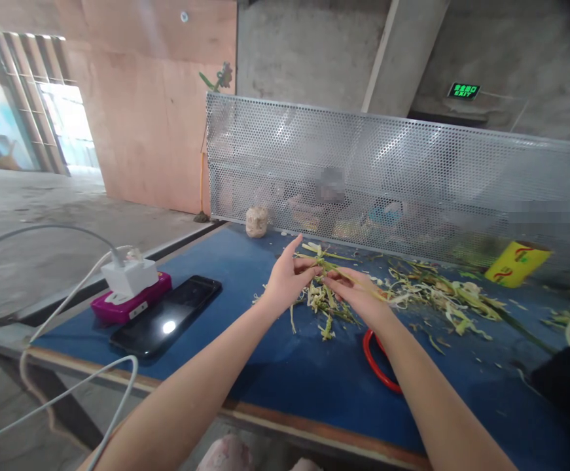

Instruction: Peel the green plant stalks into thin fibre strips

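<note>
Left hand (pixel 289 281) and right hand (pixel 360 297): fingers of both pinching thin green stalk (pixel 332 267), above plant scraps (pixel 328 307) on blue counter (pixel 304 379). Red ring (pixel 373 364) partly behind right forearm.

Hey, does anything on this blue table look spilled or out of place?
Yes: plant scraps lie strewn loose across the right side of the blue table rather than gathered together. A white cable also loops loosely by the front-left edge; it might snag.
</note>
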The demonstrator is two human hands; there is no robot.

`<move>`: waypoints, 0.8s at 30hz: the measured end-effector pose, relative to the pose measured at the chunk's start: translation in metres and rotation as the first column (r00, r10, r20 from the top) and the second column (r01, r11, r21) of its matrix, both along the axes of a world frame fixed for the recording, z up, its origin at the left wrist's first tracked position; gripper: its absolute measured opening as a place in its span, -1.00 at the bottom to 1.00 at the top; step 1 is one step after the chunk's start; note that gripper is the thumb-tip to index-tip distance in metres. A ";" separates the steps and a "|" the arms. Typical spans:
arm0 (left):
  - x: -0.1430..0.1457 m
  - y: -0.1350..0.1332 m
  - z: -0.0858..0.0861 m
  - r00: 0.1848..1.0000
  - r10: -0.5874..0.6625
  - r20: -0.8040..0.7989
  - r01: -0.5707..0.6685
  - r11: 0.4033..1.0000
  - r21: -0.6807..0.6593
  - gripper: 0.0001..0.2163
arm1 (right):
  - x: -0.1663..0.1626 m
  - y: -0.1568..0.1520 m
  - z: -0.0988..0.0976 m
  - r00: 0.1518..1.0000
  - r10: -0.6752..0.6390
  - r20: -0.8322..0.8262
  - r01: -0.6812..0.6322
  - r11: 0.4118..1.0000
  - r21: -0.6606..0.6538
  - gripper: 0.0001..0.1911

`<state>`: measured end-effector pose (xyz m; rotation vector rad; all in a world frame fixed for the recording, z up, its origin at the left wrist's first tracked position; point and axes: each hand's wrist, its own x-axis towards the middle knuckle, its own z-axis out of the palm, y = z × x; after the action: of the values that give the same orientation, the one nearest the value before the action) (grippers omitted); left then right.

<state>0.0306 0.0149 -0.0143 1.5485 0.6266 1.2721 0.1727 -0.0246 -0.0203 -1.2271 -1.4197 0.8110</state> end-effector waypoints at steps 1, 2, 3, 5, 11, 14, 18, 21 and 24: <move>0.000 0.000 0.000 1.000 0.000 -0.007 0.000 1.000 0.003 -0.30 | 0.000 -0.001 0.001 1.000 0.007 0.030 -0.007 1.000 0.005 -0.81; -0.001 0.000 0.000 1.000 0.000 -0.014 0.000 1.000 0.007 -0.31 | -0.001 -0.001 0.001 0.999 0.018 0.041 -0.019 1.000 0.006 -0.80; -0.001 0.000 0.001 1.000 0.000 -0.021 0.000 1.000 0.012 -0.32 | -0.001 -0.002 0.002 0.999 0.034 0.030 -0.034 0.999 0.004 -0.80; -0.001 0.000 0.001 0.999 0.006 -0.031 -0.006 1.000 0.022 -0.33 | -0.001 -0.002 0.002 0.996 0.075 -0.050 -0.075 0.997 -0.013 -0.83; 0.001 0.000 0.000 0.999 -0.008 -0.040 0.011 0.998 0.068 -0.33 | 0.001 -0.001 0.001 0.954 0.160 -0.254 -0.168 0.986 -0.010 -0.88; 0.001 -0.001 -0.001 0.996 -0.082 -0.042 0.086 0.989 0.117 -0.30 | 0.000 -0.002 0.003 0.924 0.206 -0.321 -0.210 0.977 0.023 -0.85; 0.001 -0.002 -0.001 0.997 -0.057 -0.052 0.064 0.988 0.139 -0.34 | -0.002 -0.004 0.005 0.899 0.285 -0.333 -0.284 0.957 0.053 -0.83; 0.000 -0.002 0.000 0.999 0.024 -0.046 -0.017 0.989 0.145 -0.38 | -0.003 -0.005 0.004 0.893 0.320 -0.315 -0.329 0.944 0.028 -0.83; -0.001 -0.002 0.000 0.996 0.075 -0.042 -0.069 0.988 0.139 -0.40 | -0.003 -0.005 0.002 0.890 0.341 -0.304 -0.356 0.934 0.005 -0.82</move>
<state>0.0295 0.0129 -0.0143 1.6867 0.6409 1.3603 0.1694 -0.0293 -0.0187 -0.8464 -1.3886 1.2335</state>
